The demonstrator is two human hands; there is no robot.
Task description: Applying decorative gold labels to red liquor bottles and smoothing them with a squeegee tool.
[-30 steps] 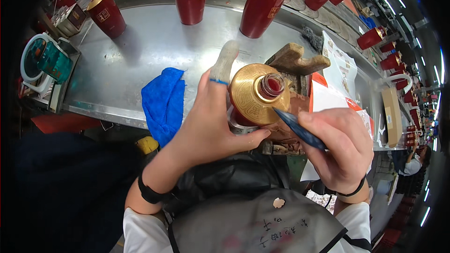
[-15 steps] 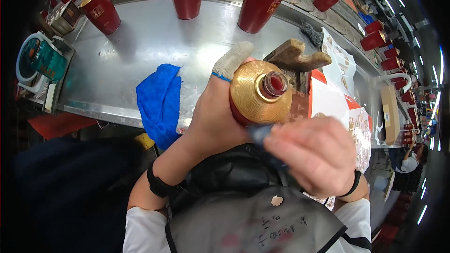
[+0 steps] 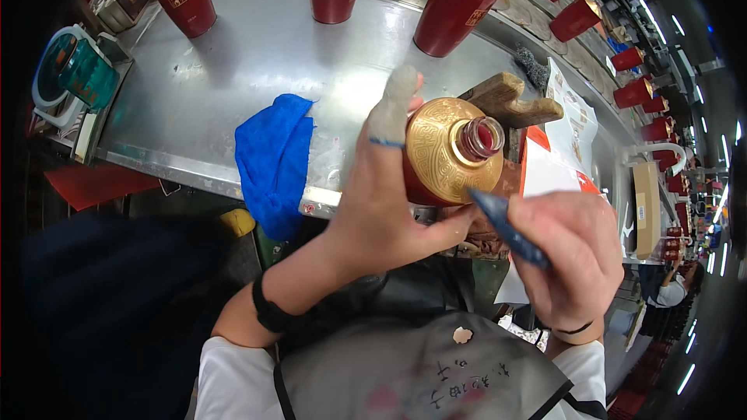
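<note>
The left hand is wrapped around a red bottle with a gold top. The bottle sits in the curl of those fingers, with the thumb on the side near the person. One finger points up past the gold top and wears a grey finger cover with a blue ring at its base. The bottle is off the table, tilted so its open red neck faces the camera.

The right hand is closed tight on a dark blue pointed tool. The tip of the tool touches the lower edge of the gold top, just beside the left thumb tip.

To do this well, I think the left hand should keep the bottle very still, and the right hand should press softly. The tip should stay on the gold edge and not slip toward the thumb. Turning the bottle a little at a time seems safer than moving the tool far.

I cannot tell if anything is inside the held bottle. Its neck has no cap, and it looks dark inside.

Beyond the fingertips, more red bottles stand on the shiny metal table. One has a small red cap; I cannot tell about the rest. A blue cloth hangs over the table edge, to the left of the left hand. A wooden block lies just past the held bottle.
</note>
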